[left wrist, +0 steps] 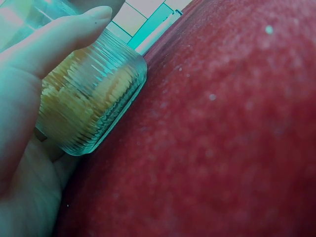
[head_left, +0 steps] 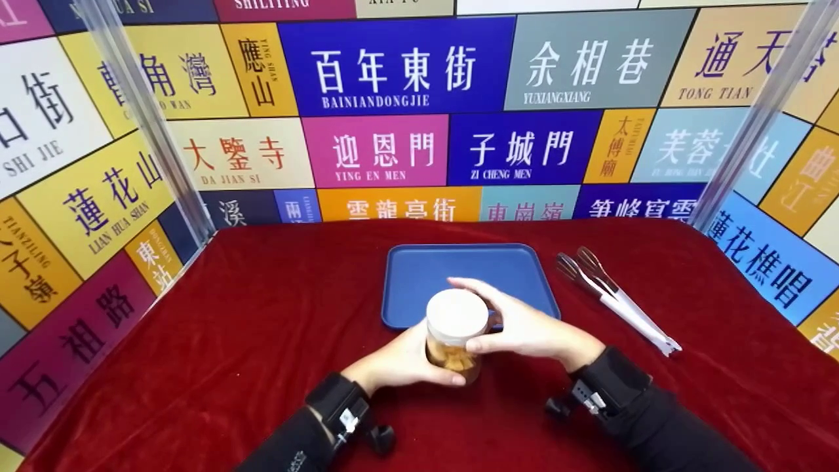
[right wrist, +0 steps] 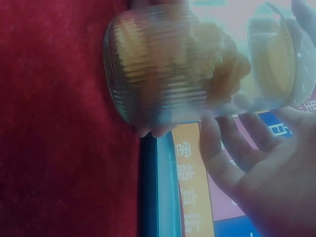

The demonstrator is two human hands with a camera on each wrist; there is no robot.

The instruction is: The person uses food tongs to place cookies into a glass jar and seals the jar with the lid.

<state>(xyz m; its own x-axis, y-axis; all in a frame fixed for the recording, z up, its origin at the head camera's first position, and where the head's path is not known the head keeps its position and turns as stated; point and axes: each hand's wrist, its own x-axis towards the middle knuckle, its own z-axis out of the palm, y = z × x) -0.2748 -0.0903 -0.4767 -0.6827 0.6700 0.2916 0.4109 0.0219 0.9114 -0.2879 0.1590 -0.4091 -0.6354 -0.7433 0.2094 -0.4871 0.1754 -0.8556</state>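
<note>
A clear ribbed jar (head_left: pixel 452 359) with a pale lid (head_left: pixel 457 311) stands upright in front of the tray. Golden-brown pieces, like biscuits, show through its wall in the right wrist view. My left hand (head_left: pixel 401 357) grips the lower body of the jar, thumb across the near side. Around the top, by the lid's edge, curls my right hand (head_left: pixel 527 331), with its thumb in front and fingers behind. In the left wrist view the base of the jar (left wrist: pixel 94 98) is close to the cloth; whether it touches cannot be told.
Behind the jar lies a blue rectangular tray (head_left: pixel 459 262). To its right are tongs (head_left: pixel 623 305) with brown tips and a pale handle. A dark red cloth (head_left: pixel 262 341) covers the table. Walls printed with coloured signs (head_left: pixel 400 69) and clear corner posts (head_left: pixel 754 124) stand around it.
</note>
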